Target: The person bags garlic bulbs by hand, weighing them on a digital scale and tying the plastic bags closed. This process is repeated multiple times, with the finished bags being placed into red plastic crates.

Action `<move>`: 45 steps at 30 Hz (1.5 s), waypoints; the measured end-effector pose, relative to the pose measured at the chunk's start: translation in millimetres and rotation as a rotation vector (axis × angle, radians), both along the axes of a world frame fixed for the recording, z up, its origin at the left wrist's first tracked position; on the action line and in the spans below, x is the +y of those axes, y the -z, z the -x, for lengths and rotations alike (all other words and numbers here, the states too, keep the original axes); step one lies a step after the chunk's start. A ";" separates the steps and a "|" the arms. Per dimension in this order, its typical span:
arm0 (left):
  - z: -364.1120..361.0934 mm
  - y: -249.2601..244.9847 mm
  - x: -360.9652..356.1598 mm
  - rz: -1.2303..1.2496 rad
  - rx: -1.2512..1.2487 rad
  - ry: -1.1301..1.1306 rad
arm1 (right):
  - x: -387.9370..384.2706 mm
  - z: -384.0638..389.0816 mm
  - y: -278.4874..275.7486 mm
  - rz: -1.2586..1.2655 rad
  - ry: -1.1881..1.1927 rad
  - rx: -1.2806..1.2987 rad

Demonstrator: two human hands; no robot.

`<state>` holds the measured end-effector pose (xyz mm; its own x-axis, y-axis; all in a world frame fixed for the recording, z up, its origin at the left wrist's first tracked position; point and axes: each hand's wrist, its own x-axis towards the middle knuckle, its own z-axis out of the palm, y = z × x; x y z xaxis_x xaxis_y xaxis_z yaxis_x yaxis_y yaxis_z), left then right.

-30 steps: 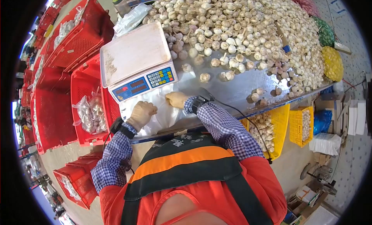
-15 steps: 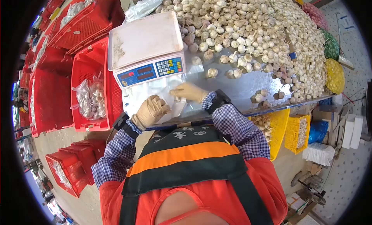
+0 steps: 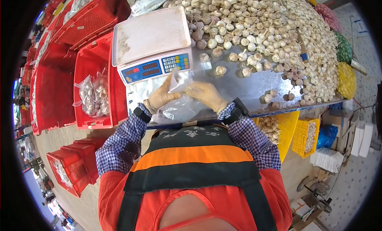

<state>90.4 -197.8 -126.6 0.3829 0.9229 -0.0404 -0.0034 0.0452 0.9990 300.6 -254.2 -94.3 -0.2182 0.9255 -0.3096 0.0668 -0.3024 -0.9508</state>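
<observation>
Both my hands wear pale gloves and hold a clear plastic bag at the table's front edge, just below the scale. My left hand grips the bag's left side, thumb toward the middle. On the other side, my right hand pinches the bag near its upper edge. The bag hangs between them with a small printed patch low on its left. More flat plastic bags lie under and beside my left hand. Behind them stands a white digital scale with a lit red reading and a bare, dirty pan.
A large heap of garlic bulbs covers the back and right of the metal table. Red crates stand at left, one with bagged garlic. Yellow crates sit below the table on the right.
My hands have lifted a plastic bag off the flat bags and spread it between them. The left hand has moved up and turned, and the right has shifted slightly right.
</observation>
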 end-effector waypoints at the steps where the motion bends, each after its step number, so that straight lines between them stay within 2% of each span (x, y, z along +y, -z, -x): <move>1: 0.8 -2.7 7.7 0.138 0.055 0.244 | -1.7 -1.1 -2.6 0.045 0.006 0.072; 2: -0.7 -7.6 13.9 0.275 0.110 0.490 | -3.9 -1.8 -3.9 0.045 0.007 0.071; 3: -5.5 -9.2 17.9 0.274 0.109 0.492 | -5.5 -3.0 -5.1 -0.071 0.104 0.074; 4: -11.9 -10.6 20.6 0.275 0.069 0.320 | -6.4 -4.1 -5.6 -0.186 0.202 0.077; 5: -17.2 -13.1 24.4 0.276 0.029 0.146 | -7.7 -8.5 -1.7 -0.186 0.203 0.077; 6: -21.1 -25.5 33.2 0.355 0.211 0.033 | -10.6 -16.6 5.7 -0.142 0.250 0.042; 7: -23.6 -25.0 36.1 0.356 0.213 0.035 | -13.5 -25.3 9.6 -0.098 0.298 0.008; 8: -25.5 -24.6 38.0 0.204 0.153 0.045 | -15.6 -34.5 5.7 0.002 0.207 -0.149; 9: -27.1 -24.1 40.2 0.052 0.093 0.054 | -16.4 -41.4 2.2 0.003 0.207 -0.147; 10: -28.7 -19.7 42.5 -0.035 0.197 0.084 | -16.6 -47.3 -0.7 -0.049 0.042 -0.399; 11: -31.7 -25.5 42.9 -0.036 0.200 0.086 | -16.2 -51.4 -1.8 -0.104 -0.124 -0.648; 12: -37.5 -35.9 43.7 -0.103 0.230 0.174 | -13.1 -56.0 -0.6 -0.105 -0.120 -0.647; 13: -42.5 -42.1 45.9 -0.173 0.257 0.263 | -7.6 -61.9 1.1 -0.366 -0.017 -0.668; 14: -43.7 -26.2 50.5 -0.194 0.292 0.281 | -2.3 -67.4 1.8 -0.627 0.090 -0.685; 15: -48.6 -35.2 50.0 -0.201 0.290 0.289 | 3.3 -68.6 -6.7 -0.630 0.099 -0.690; 17: -59.9 -55.1 47.4 -0.190 0.349 0.429 | 13.1 -64.9 -26.1 -0.477 -0.119 -0.622; 18: -60.7 -48.5 52.8 -0.344 0.423 0.468 | 17.7 -64.9 -22.4 -0.387 -0.191 -0.586; 19: -62.0 -47.9 56.6 -0.358 0.416 0.489 | 17.1 -67.0 -20.9 -0.387 -0.167 -0.596; 21: -62.1 -46.7 57.8 -0.253 0.378 0.457 | 13.7 -71.0 -17.8 -0.160 -0.229 -0.293; 22: -62.7 -42.6 57.5 -0.232 0.299 0.412 | 6.0 -68.9 -15.4 -0.121 -0.139 -0.153; 23: -64.4 -44.3 56.8 -0.231 0.301 0.418 | -0.1 -64.3 -11.9 -0.120 -0.134 -0.151; 25: -66.8 -52.1 56.4 -0.359 0.452 0.312 | -7.6 -56.5 -5.9 -0.090 0.046 0.121; 27: -78.1 -63.2 51.1 -0.378 0.464 0.270 | -8.5 -59.7 -7.3 -0.046 0.051 0.101; 29: -88.6 -76.8 42.6 -0.844 0.579 -0.175 | -8.4 -62.4 -16.2 -0.005 0.057 0.080; 30: -89.7 -78.5 36.8 -0.869 0.484 -0.229 | -8.6 -61.3 -25.5 0.013 0.172 -0.020; 31: -91.6 -84.1 23.8 -0.832 0.498 -0.247 | -9.4 -60.2 -30.0 0.034 0.290 -0.121; 32: -95.7 -80.3 12.2 -0.749 0.434 -0.154 | -9.1 -56.8 -19.7 0.034 0.305 -0.121; 33: -100.7 -72.8 2.8 -0.662 0.372 -0.064 | -8.3 -51.0 -2.6 -0.046 0.381 -0.024; 35: -113.5 -59.3 -8.1 -0.635 0.519 0.281 | -14.9 -53.0 3.8 -0.125 0.452 0.069; 36: -117.3 -46.4 -11.0 -0.305 0.318 0.219 | -19.6 -55.5 -7.0 -0.029 0.526 0.232; 37: -115.3 -39.9 -8.0 -0.306 0.317 0.222 | -22.4 -60.5 -13.0 0.065 0.601 0.396; 38: -109.8 -37.5 -1.1 -0.309 0.279 0.132 | -27.5 -71.4 2.2 -0.352 0.624 0.069; 39: -102.8 -35.8 7.3 -0.311 0.240 0.040 | -28.2 -88.7 5.3 -0.106 0.824 0.468; 40: -92.1 -34.2 16.7 -0.354 0.381 -0.027 | -29.3 -113.5 9.1 0.160 0.997 0.870; 41: -74.6 -32.4 29.4 -0.395 0.523 -0.097 | -46.2 -161.4 48.0 0.048 0.737 1.326; 42: -47.8 -4.9 46.9 -0.447 0.775 0.077 | -44.5 -158.3 6.8 0.061 0.807 0.965; 43: -55.1 -8.0 43.6 -0.453 0.777 0.085 | -43.6 -150.9 -33.7 0.072 0.865 0.607; 44: -68.2 -14.6 34.5 -0.537 0.746 0.151 | -42.3 -147.5 -31.3 0.071 0.874 0.612; 45: -84.9 -23.3 23.1 -0.613 0.712 0.214 | -40.5 -143.6 -28.7 0.053 0.634 0.309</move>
<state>175.3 -174.7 -103.3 0.6177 0.7744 0.1371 0.5607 -0.5560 0.6136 444.2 -294.7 -65.6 0.2729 0.8888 -0.3683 -0.4077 -0.2399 -0.8810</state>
